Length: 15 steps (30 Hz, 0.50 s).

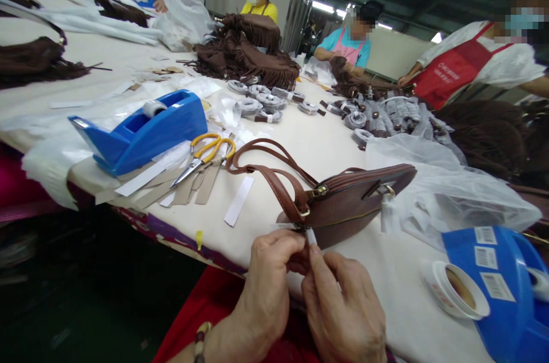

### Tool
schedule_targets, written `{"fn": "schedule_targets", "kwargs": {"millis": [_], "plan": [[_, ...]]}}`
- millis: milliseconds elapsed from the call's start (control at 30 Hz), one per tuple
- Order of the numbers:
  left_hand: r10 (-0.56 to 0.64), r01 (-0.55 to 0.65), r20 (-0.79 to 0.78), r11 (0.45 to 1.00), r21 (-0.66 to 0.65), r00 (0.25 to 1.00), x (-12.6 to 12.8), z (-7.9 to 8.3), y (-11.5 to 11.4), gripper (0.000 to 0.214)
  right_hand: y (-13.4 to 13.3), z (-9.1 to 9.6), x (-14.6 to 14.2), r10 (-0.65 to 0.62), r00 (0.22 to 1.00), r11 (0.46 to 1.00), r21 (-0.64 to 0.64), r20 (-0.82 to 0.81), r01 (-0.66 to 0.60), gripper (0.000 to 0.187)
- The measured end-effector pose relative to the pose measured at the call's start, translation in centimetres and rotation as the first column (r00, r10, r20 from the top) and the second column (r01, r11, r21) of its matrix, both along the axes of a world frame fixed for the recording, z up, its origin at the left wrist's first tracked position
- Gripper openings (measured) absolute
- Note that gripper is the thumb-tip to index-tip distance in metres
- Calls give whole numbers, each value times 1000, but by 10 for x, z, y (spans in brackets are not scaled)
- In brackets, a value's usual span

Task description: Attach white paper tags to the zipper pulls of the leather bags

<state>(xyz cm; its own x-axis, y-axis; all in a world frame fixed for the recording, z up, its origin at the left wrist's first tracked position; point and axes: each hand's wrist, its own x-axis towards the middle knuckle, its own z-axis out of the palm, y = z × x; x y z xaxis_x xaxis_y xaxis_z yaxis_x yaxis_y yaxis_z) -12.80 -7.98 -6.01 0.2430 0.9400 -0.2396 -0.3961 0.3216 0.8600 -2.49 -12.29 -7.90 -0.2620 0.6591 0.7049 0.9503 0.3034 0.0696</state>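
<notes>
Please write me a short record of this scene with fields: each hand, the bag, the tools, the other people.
left hand: pinches a small part at the near end of the brown handbag
right hand: pinches the same part, fingertips against the left hand
strap: looped flat on the table, attached to the handbag
tools: yellow-handled scissors, blue tape dispenser, tape roll
people: four, around the table, with fringed brown bags

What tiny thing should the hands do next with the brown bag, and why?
Likely fold the white strip snug around the small brown tab, I'd guess. Both the left hand and the right hand pinch that tab at the end of the brown bag, and the strip's end pokes out above them. Spare white strips lie by the scissors.
</notes>
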Motion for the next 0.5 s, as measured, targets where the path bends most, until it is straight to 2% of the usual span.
{"fn": "schedule_targets", "kwargs": {"millis": [67,167,233,333,400,500], "plan": [[-8,8,0,1000,-2,1000,0,0,-3,14,1,1,-5,-37,999,999,33,-30,38,20],[1,4,48,996,-95,999,2,0,-5,10,1,0,-12,-57,996,998,25,-67,59,19],[7,4,74,989,-147,997,2,0,-4,11,-1,-2,-15,-44,997,999,-13,-58,44,21],[-3,13,60,987,-160,998,2,1,-3,12,-6,-4,-13,16,994,998,-65,-109,-23,26],[-1,7,40,988,-156,999,1,1,-2,12,-9,-2,-9,68,961,989,-105,-268,-100,30],[6,1,41,986,-170,999,1,1,0,13,-10,5,-2,32,822,965,-197,-569,-174,24]]}}
